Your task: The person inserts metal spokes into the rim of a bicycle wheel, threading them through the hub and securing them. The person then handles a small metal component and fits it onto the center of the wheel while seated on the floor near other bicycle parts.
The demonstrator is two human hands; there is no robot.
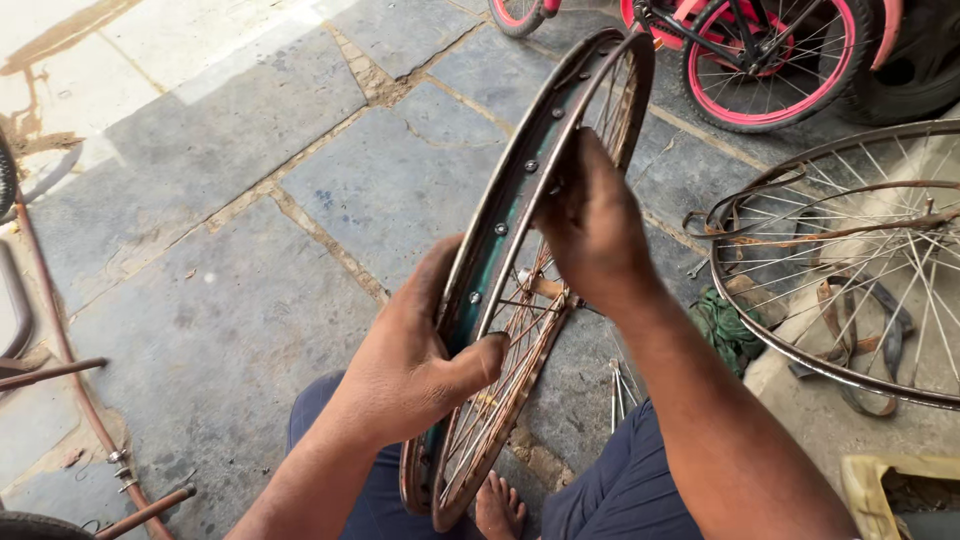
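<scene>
1. Our left hand clamps the rusty wheel rim, thumb inside its channel.
2. Our right hand closes on the rim's upper edge by the spokes.
3. The rim stands upright between our knees.
4. Right of the rim lies a second wheel; beyond the rim, a pink bicycle.

I can make out no packages, labels, signs or screens anywhere in my view, apart from perhaps a yellowish container edge at the lower right corner.

Head-worn view, steeply downward, close.
</scene>
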